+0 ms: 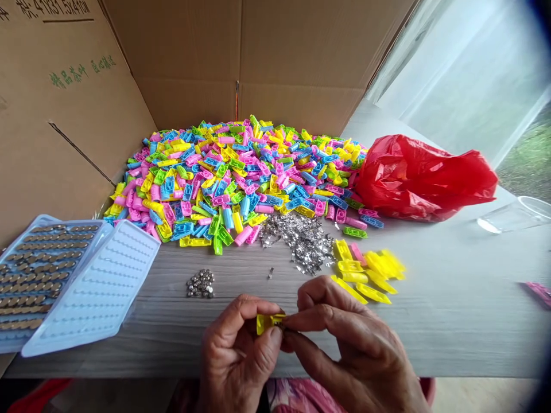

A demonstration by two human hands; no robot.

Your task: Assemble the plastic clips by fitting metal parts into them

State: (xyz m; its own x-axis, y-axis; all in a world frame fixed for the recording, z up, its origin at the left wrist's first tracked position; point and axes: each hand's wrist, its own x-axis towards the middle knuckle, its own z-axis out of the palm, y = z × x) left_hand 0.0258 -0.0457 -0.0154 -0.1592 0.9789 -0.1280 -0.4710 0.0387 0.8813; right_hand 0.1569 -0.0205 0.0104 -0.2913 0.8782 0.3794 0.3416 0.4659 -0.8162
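Note:
My left hand (236,355) pinches a small yellow plastic piece (266,322) between thumb and fingers at the table's near edge. My right hand (344,344) meets it from the right, fingertips pinched against the piece's right end; what they hold there is too small to make out. Just beyond the hands lie a heap of small metal clips (301,238), a little cluster of button cells (200,284) and a group of yellow pieces (365,275). A big pile of pink, blue, green and yellow plastic pieces (241,178) covers the table's middle.
Two pale blue trays (99,287) of button cells lie at the left. A red plastic bag (422,178) sits at the right, a clear plastic cup (516,215) beyond it. Cardboard box walls (172,57) stand behind. A pink item (540,291) lies at the far right.

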